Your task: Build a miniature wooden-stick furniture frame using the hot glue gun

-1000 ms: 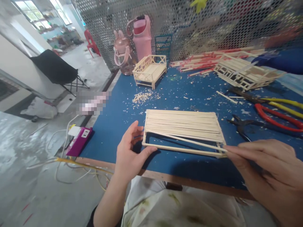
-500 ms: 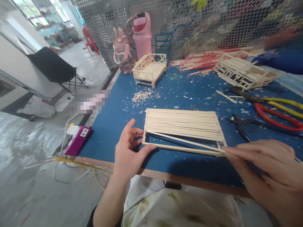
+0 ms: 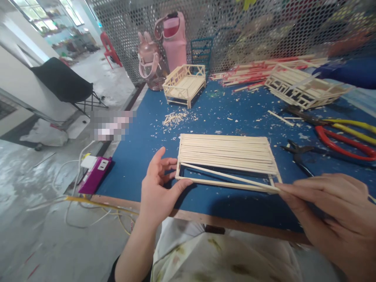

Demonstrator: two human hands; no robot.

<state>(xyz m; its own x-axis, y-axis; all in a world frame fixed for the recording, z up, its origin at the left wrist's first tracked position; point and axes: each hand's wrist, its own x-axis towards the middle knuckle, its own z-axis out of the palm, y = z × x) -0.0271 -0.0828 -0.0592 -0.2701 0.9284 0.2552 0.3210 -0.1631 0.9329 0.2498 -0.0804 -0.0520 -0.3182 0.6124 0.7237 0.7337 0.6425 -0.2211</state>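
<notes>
A small wooden stick frame [image 3: 226, 150] lies on the blue tabletop, its far part covered by parallel sticks. One loose stick [image 3: 223, 173] slants over the gap along its near side, from the left end to the near right corner. My left hand [image 3: 161, 184] grips the frame's left end, thumb on the near rail and fingers against the outer edge. At the near right corner, my right hand [image 3: 329, 211] pinches the right end of the loose stick between thumb and fingertips. Another thin stick seems to show beyond this hand at the right edge.
Beyond the frame stand a miniature stick bench [image 3: 185, 86] and a heap of wood scraps [image 3: 176, 117]. Red-handled pliers [image 3: 343, 137] and smaller cutters [image 3: 299, 152] lie right. Red-tipped sticks [image 3: 258, 72] and another stick model [image 3: 305, 86] are at the back. A purple power strip [image 3: 95, 174] sits left.
The view has shifted slightly. Both hands keep their hold, and the loose stick stays slanted across the gap with almost no movement.
</notes>
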